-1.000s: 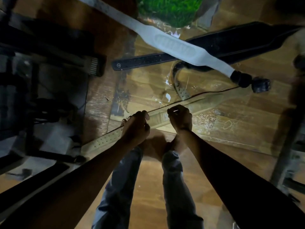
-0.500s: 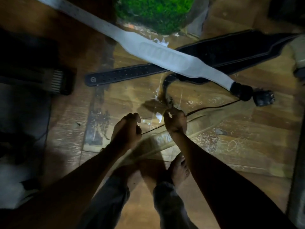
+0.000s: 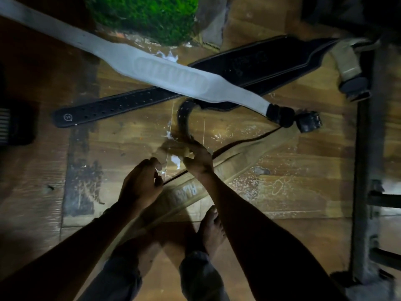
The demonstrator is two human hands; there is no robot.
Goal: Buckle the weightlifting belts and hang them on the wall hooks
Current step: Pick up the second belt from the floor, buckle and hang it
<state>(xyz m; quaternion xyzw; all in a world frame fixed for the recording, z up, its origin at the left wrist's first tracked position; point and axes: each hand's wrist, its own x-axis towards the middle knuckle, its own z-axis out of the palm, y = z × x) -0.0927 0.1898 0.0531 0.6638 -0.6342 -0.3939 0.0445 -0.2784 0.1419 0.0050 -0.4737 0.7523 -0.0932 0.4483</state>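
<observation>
Head view, looking straight down: at the bottom of the frame, two trouser legs and a bare foot (image 3: 211,230) stand on the wooden floor (image 3: 293,174), planks streaked with pale scuffs. Both forearms reach up from the lower corners toward centre frame. The left hand (image 3: 141,183) is curled, fingers closed on the near edge of a tan belt (image 3: 234,161), which lies diagonally across the middle of the frame, its lettered face up, running from under the left forearm toward the right. The right hand (image 3: 198,158) is just above and to the right of it, pinched shut on the tan belt's perforated strap end (image 3: 184,120), which arcs upward from the fingers and disappears beneath the belts beyond. Whether a buckle is under the fingers, I cannot tell; it is dim and blurred there.

Farther up, a black belt (image 3: 249,66) stretches flat from centre left, holes showing along its narrow tail, to its broad padded back at upper right. Crossing over it, a white belt (image 3: 169,74) runs from the upper left corner down to the right, ending in a dark buckle (image 3: 308,121) on the floor. At the top centre, a patch of green turf-like material (image 3: 147,16). Down the right edge, a dark metal frame (image 3: 364,192) stands upright, with another tan strap (image 3: 347,61) draped near its top.
</observation>
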